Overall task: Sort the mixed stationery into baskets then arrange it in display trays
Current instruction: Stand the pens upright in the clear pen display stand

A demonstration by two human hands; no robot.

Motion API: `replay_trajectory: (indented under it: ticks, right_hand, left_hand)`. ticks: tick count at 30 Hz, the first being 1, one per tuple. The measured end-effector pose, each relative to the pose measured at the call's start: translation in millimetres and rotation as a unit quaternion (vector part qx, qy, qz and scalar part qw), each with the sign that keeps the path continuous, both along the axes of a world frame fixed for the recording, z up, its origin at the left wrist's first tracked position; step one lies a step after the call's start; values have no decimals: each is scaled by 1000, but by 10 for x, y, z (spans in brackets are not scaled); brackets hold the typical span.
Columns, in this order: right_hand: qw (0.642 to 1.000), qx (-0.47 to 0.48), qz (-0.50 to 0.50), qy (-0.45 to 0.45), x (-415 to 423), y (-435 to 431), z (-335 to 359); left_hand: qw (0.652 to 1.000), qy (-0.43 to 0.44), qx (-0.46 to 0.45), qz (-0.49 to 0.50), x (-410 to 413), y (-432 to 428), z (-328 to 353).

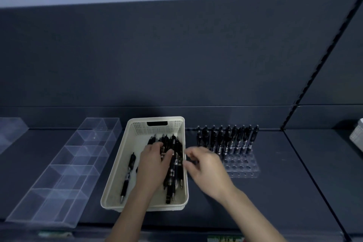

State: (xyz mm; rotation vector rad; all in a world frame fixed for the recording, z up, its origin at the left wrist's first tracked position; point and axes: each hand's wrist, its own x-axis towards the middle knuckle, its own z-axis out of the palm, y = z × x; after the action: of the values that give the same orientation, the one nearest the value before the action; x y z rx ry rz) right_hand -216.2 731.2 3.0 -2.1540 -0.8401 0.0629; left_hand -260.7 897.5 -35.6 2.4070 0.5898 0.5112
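A cream plastic basket (115, 179) sits on the dark shelf and holds a heap of black pens (173, 165) on its right side, plus one lone black pen (127, 177) on its left. My left hand (155, 165) reaches into the basket with its fingers curled over pens in the heap. Just right of the basket's rim, my right hand (204, 165) hovers with fingers apart and nothing in it. A clear pen stand (241, 167) to the right has several black pens (227, 139) standing upright in its back rows; its front holes are bare.
A long clear divided tray (64, 173) with several compartments lies left of the basket. Another clear box (9, 133) is at the far left edge. A white mesh basket (357, 137) shows at the right edge. A dark back panel rises behind the shelf.
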Motion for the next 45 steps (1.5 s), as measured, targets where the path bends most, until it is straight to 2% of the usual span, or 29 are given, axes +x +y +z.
replay_trajectory:
  ticks: [4,7,18,25,28,32,37,41,45]
  right_hand:
    - [999,-27,17,-26,-22,170,-94]
    - [999,-33,1,-34,-22,218,-99]
    - [998,-53,-9,-22,-27,289,-135]
    - [998,-63,-8,-28,-56,312,-144]
    - [997,-65,-5,-29,-73,306,-143]
    - [998,-56,-6,-27,-66,298,-121]
    - [999,-36,-29,-22,-81,268,-94]
    - [999,3,-51,-4,-64,244,4]
    - [989,86,-56,111,-34,242,165]
  left_hand:
    - [987,148,29,58,12,193,32]
    - [971,236,7,42,95,269,58]
    - [935,318,-155,36,308,436,131]
    - [946,232,-224,34,285,477,73]
    - [940,196,-275,58,247,482,75]
    - [941,193,-267,76,260,449,121]
    - [949,66,-306,39,190,357,206]
    - [925,-43,-376,-9,113,240,442]
    - [894,-110,-431,-65,103,97,658]
